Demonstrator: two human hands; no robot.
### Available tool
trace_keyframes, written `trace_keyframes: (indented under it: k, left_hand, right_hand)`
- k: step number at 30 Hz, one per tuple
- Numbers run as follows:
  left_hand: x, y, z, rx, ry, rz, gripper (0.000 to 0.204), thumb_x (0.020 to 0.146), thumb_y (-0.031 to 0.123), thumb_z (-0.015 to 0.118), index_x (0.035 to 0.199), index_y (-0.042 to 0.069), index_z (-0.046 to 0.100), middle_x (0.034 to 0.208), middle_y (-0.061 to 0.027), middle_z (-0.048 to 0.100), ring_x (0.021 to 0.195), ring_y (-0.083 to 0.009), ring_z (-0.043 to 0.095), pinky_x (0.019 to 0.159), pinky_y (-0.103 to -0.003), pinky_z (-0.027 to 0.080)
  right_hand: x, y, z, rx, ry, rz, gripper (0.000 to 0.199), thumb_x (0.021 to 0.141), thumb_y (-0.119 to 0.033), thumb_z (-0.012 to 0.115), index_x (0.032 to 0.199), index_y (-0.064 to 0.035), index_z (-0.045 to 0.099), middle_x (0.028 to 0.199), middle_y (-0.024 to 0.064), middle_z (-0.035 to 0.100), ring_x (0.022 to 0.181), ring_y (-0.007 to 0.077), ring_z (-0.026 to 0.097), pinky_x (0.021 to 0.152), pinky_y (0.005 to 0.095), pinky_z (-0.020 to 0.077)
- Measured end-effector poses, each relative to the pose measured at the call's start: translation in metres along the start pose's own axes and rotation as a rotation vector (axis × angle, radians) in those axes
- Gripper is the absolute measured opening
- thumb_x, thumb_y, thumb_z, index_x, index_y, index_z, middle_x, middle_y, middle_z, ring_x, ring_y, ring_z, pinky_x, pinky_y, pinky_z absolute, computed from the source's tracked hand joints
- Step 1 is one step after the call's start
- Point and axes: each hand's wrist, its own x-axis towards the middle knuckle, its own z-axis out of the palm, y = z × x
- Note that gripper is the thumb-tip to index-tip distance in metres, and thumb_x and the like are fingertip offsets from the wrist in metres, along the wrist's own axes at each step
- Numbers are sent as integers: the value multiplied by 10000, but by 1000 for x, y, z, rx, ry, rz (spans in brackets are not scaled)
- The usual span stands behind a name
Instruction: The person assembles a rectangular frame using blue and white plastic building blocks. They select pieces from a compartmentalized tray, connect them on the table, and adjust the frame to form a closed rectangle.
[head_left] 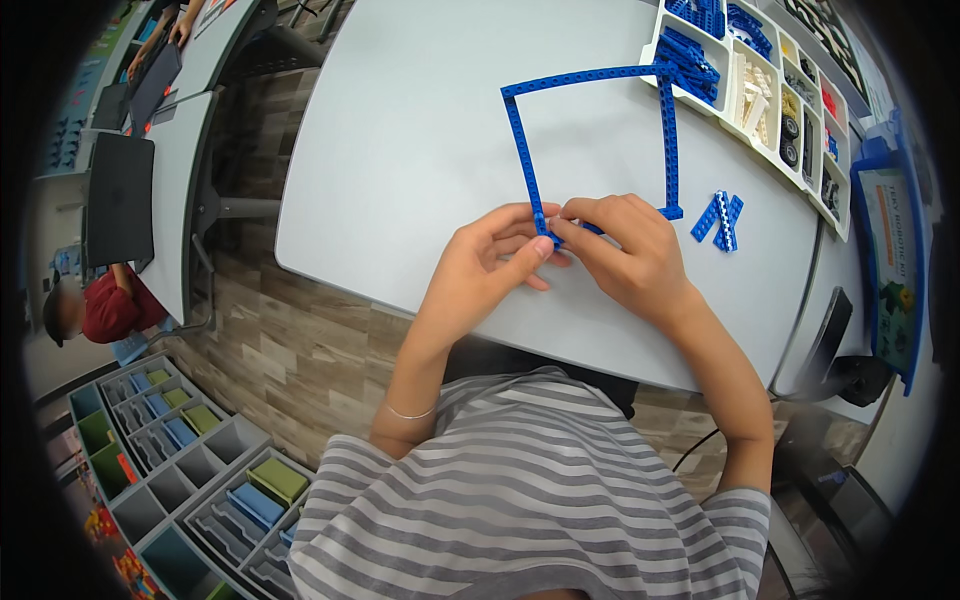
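A square frame of blue toy building beams (590,74) is raised toward the far side of the white table. My left hand (500,252) pinches its near left corner between thumb and fingers. Closed on the same corner from the right is my right hand (628,246), its fingertips meeting those of the left. The near side of the frame is mostly hidden behind my right hand. To the right of that hand, a few loose blue and white pieces (722,222) lie crossed on the table.
A white sorting tray (742,112) with blue, white and other parts lies at the far right of the table (400,150). A blue bin (885,270) stands beyond it. Shelves of drawers (190,470) are at lower left. A person in red (115,305) sits at another table.
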Motion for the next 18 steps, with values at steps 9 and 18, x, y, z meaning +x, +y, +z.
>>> trace_keyframes:
  k: [9,18]
  left_hand:
    - [-4,-16,9,-34,28,129,369,952,-28,710,1301,-104,616,1211,-180,700,1109,-205,705,828,-294,641]
    - [-7,-27,11,62,84,217,382,921,-52,730,1289,-108,642,1169,-170,722,1061,-194,723,869,-299,633]
  right_hand:
    - [2,-2,-4,-69,30,-133,320,733,-109,708,1034,-3,724,1082,104,693,869,227,667,727,351,516]
    - [1,0,-3,-51,36,-111,378,708,-99,735,1078,-19,735,1005,61,672,820,215,634,690,344,484]
